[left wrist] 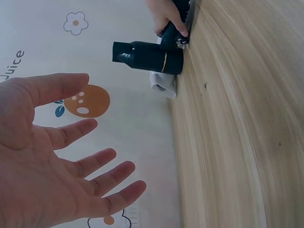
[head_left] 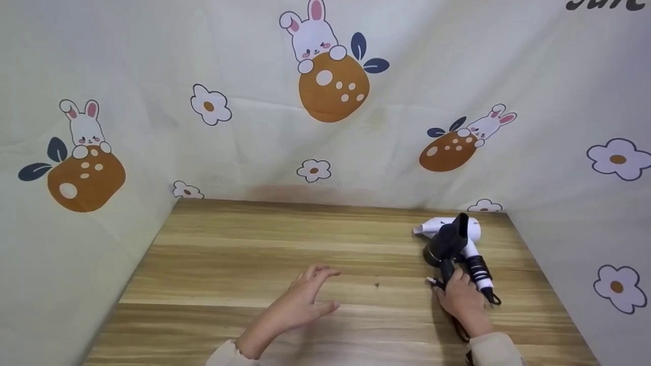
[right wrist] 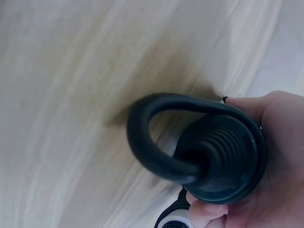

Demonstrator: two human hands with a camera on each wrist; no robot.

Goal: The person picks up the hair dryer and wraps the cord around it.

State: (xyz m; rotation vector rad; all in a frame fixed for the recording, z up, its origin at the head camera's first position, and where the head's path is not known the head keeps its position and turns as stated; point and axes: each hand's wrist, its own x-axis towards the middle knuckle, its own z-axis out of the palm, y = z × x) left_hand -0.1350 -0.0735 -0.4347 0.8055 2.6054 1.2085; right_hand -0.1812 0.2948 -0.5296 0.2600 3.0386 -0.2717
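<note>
My right hand [head_left: 462, 297] grips the handle of a black hair dryer [head_left: 447, 241] at the right of the table. Its nozzle points up and toward the back in the head view. In the right wrist view the handle's ribbed end [right wrist: 223, 156] and a loop of black cord [right wrist: 142, 137] stick out from the palm. Just behind it lies a white hair dryer [head_left: 475, 231] with black cord wound round its handle, partly covered by the black one. My left hand [head_left: 305, 300] hovers over the middle of the table, fingers spread, holding nothing.
The wood-grain table [head_left: 244, 254] is bordered by a pale cloth [head_left: 244, 147] printed with rabbits, oranges and flowers, at the back and both sides. A plug [head_left: 433, 281] shows beside the right hand. Black cord [head_left: 460, 328] trails toward the near edge.
</note>
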